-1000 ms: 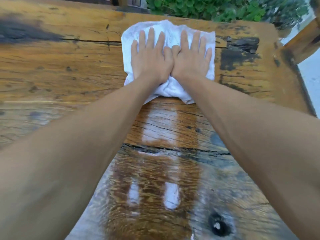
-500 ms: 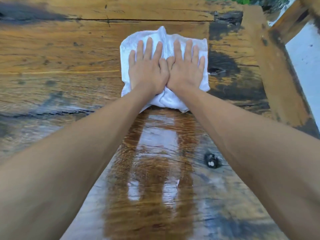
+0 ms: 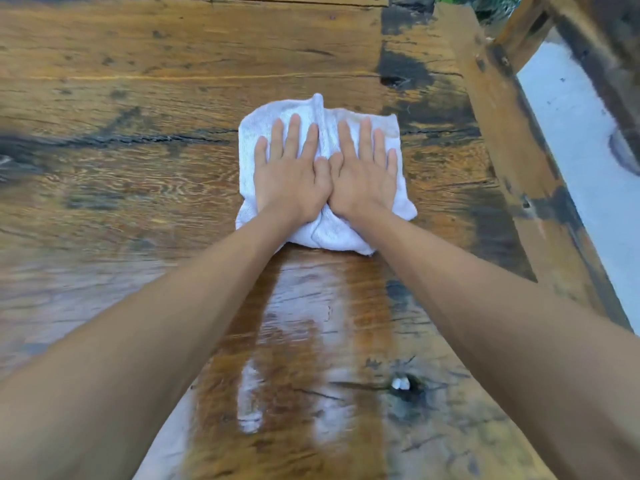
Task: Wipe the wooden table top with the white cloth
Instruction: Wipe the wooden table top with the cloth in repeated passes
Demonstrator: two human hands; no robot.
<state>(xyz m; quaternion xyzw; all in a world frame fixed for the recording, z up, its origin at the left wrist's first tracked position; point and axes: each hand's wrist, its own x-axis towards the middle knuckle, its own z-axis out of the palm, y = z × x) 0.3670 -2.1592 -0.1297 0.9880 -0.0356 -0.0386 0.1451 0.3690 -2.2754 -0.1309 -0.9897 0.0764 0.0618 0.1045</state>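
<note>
The white cloth [image 3: 327, 233] lies bunched on the worn wooden table top [image 3: 138, 81], a little right of the middle. My left hand [image 3: 291, 174] and my right hand [image 3: 363, 174] rest side by side on it, thumbs touching, palms flat and fingers spread, pressing it against the wood. Both forearms stretch out straight from the bottom corners. The hands hide most of the cloth's middle. Only its far edge, sides and near fold show.
A shiny wet streak [image 3: 311, 323] runs from the cloth toward me. A dark knot hole [image 3: 401, 384] sits to the streak's right. The table's right edge board [image 3: 502, 133] is close to the cloth, with pale ground [image 3: 581, 150] beyond it.
Both hands have slid the cloth toward me, away from the table's far edge. The far edge and the green plants have almost left the view.
</note>
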